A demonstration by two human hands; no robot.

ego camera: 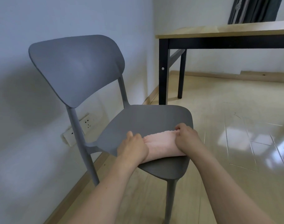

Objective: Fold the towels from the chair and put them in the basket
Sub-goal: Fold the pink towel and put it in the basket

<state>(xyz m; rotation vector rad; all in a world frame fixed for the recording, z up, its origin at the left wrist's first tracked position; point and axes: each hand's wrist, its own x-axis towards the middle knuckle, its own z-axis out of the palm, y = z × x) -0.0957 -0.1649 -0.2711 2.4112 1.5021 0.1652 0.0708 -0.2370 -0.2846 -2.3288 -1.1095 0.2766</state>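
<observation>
**Both hands on a pink towel at the chair's front edge**

A pink towel [160,143] lies folded into a narrow band on the seat of a grey plastic chair [147,120], near the seat's front edge and toward its right front corner. The left hand [133,147] holds the towel's left end, fingers curled over the cloth and thumb out toward the seat's middle. The right hand [186,136] pinches the towel's far right corner, its grip closed on a fold of the fabric. The towel's near edge runs close along the seat's front rim.

The back half of the seat is bare grey plastic up to the backrest. The chair stands beside a white wall [16,78] carrying a socket strip [79,128]. Right of the chair lies open, glossy floor [235,126]. Behind it stands a wooden tabletop [219,30] on black legs.
</observation>
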